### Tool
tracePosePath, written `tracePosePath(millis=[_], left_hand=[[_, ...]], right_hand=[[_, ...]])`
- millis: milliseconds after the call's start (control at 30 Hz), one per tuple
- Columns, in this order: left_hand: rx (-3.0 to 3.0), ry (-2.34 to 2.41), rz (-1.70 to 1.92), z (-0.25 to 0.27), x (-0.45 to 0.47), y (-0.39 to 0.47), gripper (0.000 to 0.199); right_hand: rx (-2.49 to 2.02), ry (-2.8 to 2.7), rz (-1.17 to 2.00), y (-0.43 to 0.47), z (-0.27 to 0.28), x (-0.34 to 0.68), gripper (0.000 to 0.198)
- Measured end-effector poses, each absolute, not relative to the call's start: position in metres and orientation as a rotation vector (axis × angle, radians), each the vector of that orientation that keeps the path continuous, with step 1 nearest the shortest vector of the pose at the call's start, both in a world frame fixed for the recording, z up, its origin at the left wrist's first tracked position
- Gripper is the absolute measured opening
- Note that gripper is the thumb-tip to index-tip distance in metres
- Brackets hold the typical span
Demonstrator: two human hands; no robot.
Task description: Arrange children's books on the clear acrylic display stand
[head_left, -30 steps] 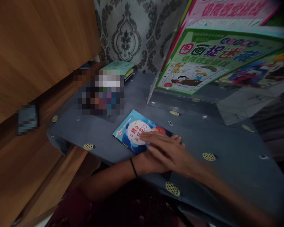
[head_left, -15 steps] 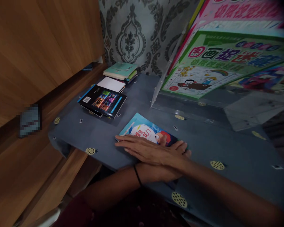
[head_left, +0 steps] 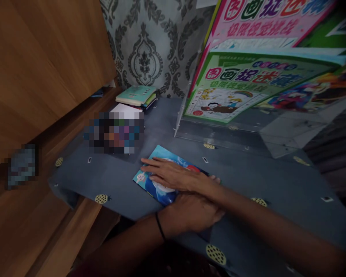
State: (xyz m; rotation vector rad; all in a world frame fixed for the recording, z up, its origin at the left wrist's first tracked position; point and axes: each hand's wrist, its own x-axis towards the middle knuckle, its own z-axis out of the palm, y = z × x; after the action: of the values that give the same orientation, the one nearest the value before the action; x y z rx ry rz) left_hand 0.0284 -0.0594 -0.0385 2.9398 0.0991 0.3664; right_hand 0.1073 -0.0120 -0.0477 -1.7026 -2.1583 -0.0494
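A thin blue picture book with a white shape and some red on its cover lies slantwise on the cloth-covered table. My right hand rests flat across the cover, open, fingers stretched toward the book's left edge. Beneath my right wrist, my left hand, with a black band at the wrist, lies over the near right part of the book. Its fingertips show past the right forearm, apart from the thumb side, so it looks open; the middle of its fingers is hidden.
A clear acrylic stand holds large colourful books at the right. A green-covered stack lies at the back by the patterned wall, with a blurred-out pile before it. A wooden cabinet borders the left.
My right hand has moved toward the middle of the cover, uncovering the book's near left corner. My left hand has drawn nearer my body. The view has shifted slightly.
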Motion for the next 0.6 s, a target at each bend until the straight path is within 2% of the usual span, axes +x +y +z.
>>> tracePosePath(millis=[100, 167, 400, 600], left_hand=[[2.901, 0.056, 0.333, -0.038, 0.030, -0.057, 0.049], [2.882, 0.038, 0.295, -0.037, 0.031, -0.056, 0.044], [2.887, 0.076, 0.237, -0.028, 0.029, -0.054, 0.042], [2.881, 0.053, 0.271, -0.024, 0.029, -0.056, 0.040]], right_hand=[[-1.426, -2.426, 0.225, -0.001, -0.037, 0.123, 0.043], [-1.398, -2.430, 0.365, 0.004, -0.034, 0.134, 0.048], [-1.445, -2.272, 0.558, 0.014, -0.038, 0.156, 0.056], [-1.299, -2.083, 0.763, 0.013, -0.035, 0.165, 0.051]])
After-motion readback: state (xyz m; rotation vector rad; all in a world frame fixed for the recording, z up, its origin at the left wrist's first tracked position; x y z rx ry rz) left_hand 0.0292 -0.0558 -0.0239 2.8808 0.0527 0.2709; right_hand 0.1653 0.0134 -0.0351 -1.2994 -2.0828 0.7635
